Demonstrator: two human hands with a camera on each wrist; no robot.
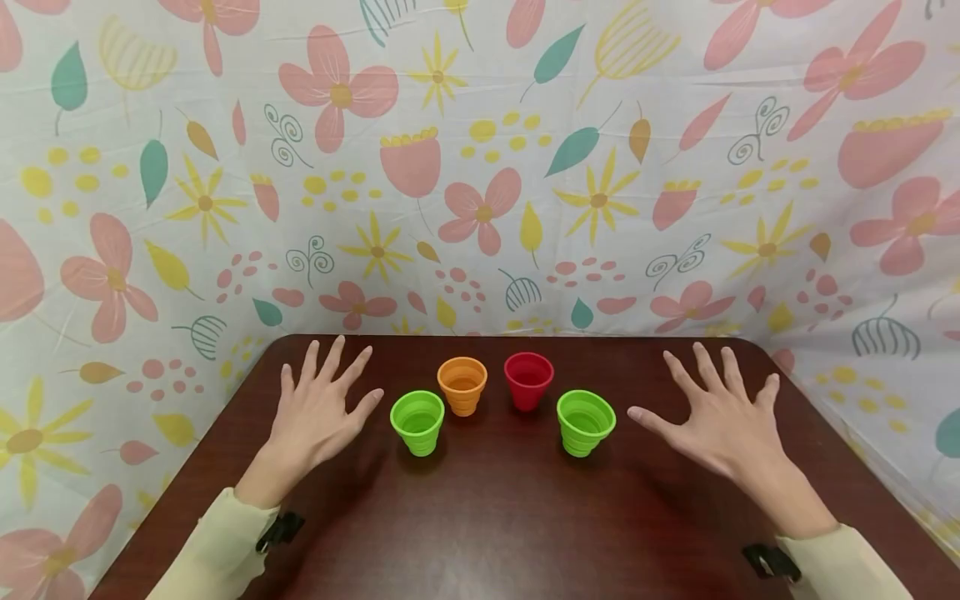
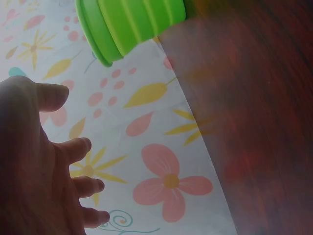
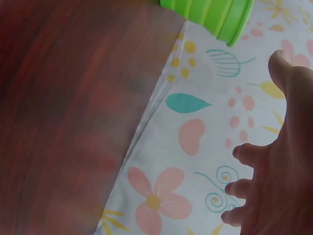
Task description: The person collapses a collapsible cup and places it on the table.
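With twelve o'clock being taken as straight away from the person across the dark bench [image 1: 480,517], a pale sleeve [image 1: 217,542] is being shown at eight and a matching sleeve [image 1: 843,567] at four. Farther in, the left hand [image 1: 318,417] is being held out between nine and ten, the right hand [image 1: 723,421] between two and three; both are being held spread, nothing being gripped. A green cup [image 1: 420,433] at ten is being flanked by the left hand, a second green cup [image 1: 583,433] at two by the right. Beyond, an orange cup [image 1: 462,396] is being seen at eleven and a red cup [image 1: 528,390] at one. All four are being supported upright, none nested. The far edge is being backed by a floral cloth [image 1: 600,275] at twelve. No cup is being touched, so the handling is being judged as not yet begun, all of it being left to do.
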